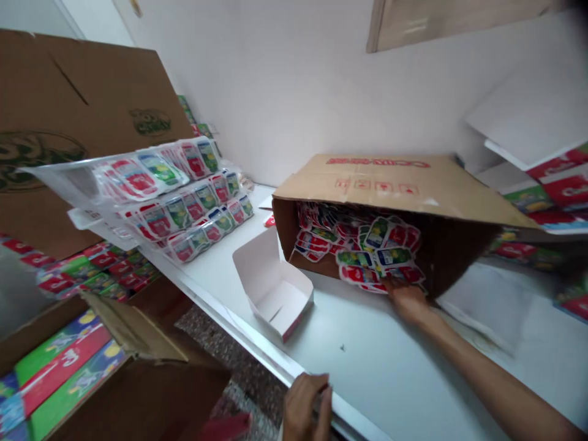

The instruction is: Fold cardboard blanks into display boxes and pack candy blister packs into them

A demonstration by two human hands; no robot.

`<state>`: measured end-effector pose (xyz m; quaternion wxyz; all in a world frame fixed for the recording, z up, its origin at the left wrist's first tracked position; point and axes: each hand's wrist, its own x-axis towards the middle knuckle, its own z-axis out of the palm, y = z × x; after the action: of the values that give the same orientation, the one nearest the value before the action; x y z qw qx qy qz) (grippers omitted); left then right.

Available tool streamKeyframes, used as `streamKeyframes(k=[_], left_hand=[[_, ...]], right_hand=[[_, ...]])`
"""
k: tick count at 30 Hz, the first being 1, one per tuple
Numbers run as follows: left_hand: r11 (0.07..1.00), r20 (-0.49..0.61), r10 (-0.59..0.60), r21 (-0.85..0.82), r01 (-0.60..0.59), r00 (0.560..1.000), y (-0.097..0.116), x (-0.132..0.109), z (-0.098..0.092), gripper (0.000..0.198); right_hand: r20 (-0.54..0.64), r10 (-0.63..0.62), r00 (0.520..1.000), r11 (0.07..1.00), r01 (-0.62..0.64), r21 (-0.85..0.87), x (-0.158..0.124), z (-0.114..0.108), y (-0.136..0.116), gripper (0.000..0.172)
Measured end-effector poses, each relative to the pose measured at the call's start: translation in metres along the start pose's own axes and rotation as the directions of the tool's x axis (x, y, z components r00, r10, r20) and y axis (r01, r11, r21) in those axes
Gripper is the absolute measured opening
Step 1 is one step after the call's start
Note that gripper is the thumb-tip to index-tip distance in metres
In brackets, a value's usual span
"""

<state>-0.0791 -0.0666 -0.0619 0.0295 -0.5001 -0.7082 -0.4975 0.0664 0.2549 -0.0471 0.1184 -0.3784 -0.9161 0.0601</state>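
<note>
My right hand reaches to the mouth of a cardboard box lying on its side, its fingers closing on the near edge of some small red and green packets. The fingertips are partly hidden among them. Deeper in the box lie many more loose packets. My left hand is at the table's front edge, fingers curled in toward the thumb, with nothing visible in it. Between the hands and the packet strips stands an open small white carton, its lid raised and its inside bare.
Clear-wrapped rows of packets lie at the left of the white table. Below the table edge is an open cardboard box with colourful cartons. A large carton stands behind. More printed boxes are stacked at right.
</note>
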Motion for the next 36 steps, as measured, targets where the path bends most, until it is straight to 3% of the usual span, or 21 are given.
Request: streamKeyframes(k=[1, 2, 5, 7, 9, 11, 16, 18, 20, 22, 24, 26, 28, 30, 32, 34, 36], left_hand=[[0.998, 0.166, 0.061, -0.038, -0.056, 0.984, 0.009, 0.004, 0.011, 0.021], [0.996, 0.218, 0.083, -0.034, -0.078, 0.972, 0.015, 0.010, 0.022, 0.025], [0.993, 0.229, 0.040, 0.100, -0.064, 0.973, 0.020, 0.039, 0.053, 0.049], [0.986, 0.321, 0.022, 0.150, -0.074, 0.947, 0.017, 0.057, 0.070, 0.074], [0.989, 0.482, 0.031, 0.112, -0.097, 0.875, 0.014, 0.069, 0.081, 0.071], [0.993, 0.555, 0.047, 0.065, -0.099, 0.830, 0.011, 0.075, 0.086, 0.061], [0.995, 0.567, 0.088, -0.088, -0.046, 0.819, 0.016, 0.072, 0.080, 0.060], [0.982, 0.612, 0.136, -0.188, -0.023, 0.779, 0.021, 0.073, 0.075, 0.056], [0.963, 0.666, 0.188, -0.271, 0.000, 0.722, 0.029, 0.077, 0.069, 0.053], [0.954, 0.692, 0.206, -0.300, 0.016, 0.692, 0.037, 0.082, 0.061, 0.052], [0.958, 0.690, 0.189, -0.285, 0.022, 0.699, 0.045, 0.086, 0.052, 0.049], [0.957, 0.688, 0.157, -0.284, 0.064, 0.709, 0.052, 0.087, 0.045, 0.037], [0.929, 0.688, 0.123, -0.333, 0.160, 0.715, 0.055, 0.085, 0.040, 0.025], [0.892, 0.674, 0.074, -0.374, 0.253, 0.735, 0.054, 0.080, 0.039, 0.022], [0.878, 0.644, 0.020, -0.377, 0.295, 0.764, 0.050, 0.073, 0.040, 0.017], [0.877, 0.616, -0.015, -0.371, 0.307, 0.787, 0.047, 0.065, 0.042, 0.012], [0.874, 0.598, -0.017, -0.380, 0.303, 0.801, 0.045, 0.059, 0.043, 0.010]], right_hand=[[0.023, -0.012, 1.000, 1.000, 0.012, -0.007, -0.025, 0.001, -0.002, 0.036], [0.040, -0.022, 0.999, 1.000, 0.023, -0.014, -0.046, 0.000, -0.005, 0.034], [0.060, -0.074, 0.995, 0.997, 0.076, -0.032, -0.092, -0.002, -0.013, 0.044], [0.044, -0.107, 0.993, 0.994, 0.109, -0.034, -0.111, -0.005, -0.018, 0.048], [0.021, -0.113, 0.993, 0.993, 0.113, -0.019, -0.126, -0.008, -0.020, 0.045], [0.012, -0.107, 0.994, 0.994, 0.107, 0.011, -0.137, -0.011, -0.022, 0.044], [-0.051, -0.116, 0.992, 0.959, 0.125, 0.256, -0.144, -0.020, -0.026, 0.060], [-0.112, -0.040, 0.993, 0.907, 0.083, 0.412, -0.139, -0.023, -0.029, 0.076], [-0.093, 0.051, 0.994, 0.815, 0.012, 0.579, -0.135, -0.029, -0.033, 0.082], [0.009, 0.030, 1.000, 0.718, -0.028, 0.696, -0.133, -0.037, -0.038, 0.061], [0.104, -0.096, 0.990, 0.674, -0.013, 0.739, -0.135, -0.046, -0.043, 0.033], [0.183, -0.232, 0.955, 0.633, 0.005, 0.774, -0.136, -0.054, -0.043, 0.033], [0.203, -0.223, 0.953, 0.601, -0.030, 0.799, -0.131, -0.055, -0.036, 0.045], [0.134, -0.030, 0.990, 0.702, -0.075, 0.709, -0.121, -0.045, -0.024, 0.053], [0.015, 0.141, 0.990, 0.885, -0.133, 0.446, -0.110, -0.026, -0.011, 0.066], [-0.005, 0.123, 0.992, 0.978, -0.120, 0.172, -0.103, -0.005, 0.001, 0.074], [0.031, 0.037, 0.999, 0.998, -0.039, 0.045, -0.101, 0.009, 0.010, 0.062]])
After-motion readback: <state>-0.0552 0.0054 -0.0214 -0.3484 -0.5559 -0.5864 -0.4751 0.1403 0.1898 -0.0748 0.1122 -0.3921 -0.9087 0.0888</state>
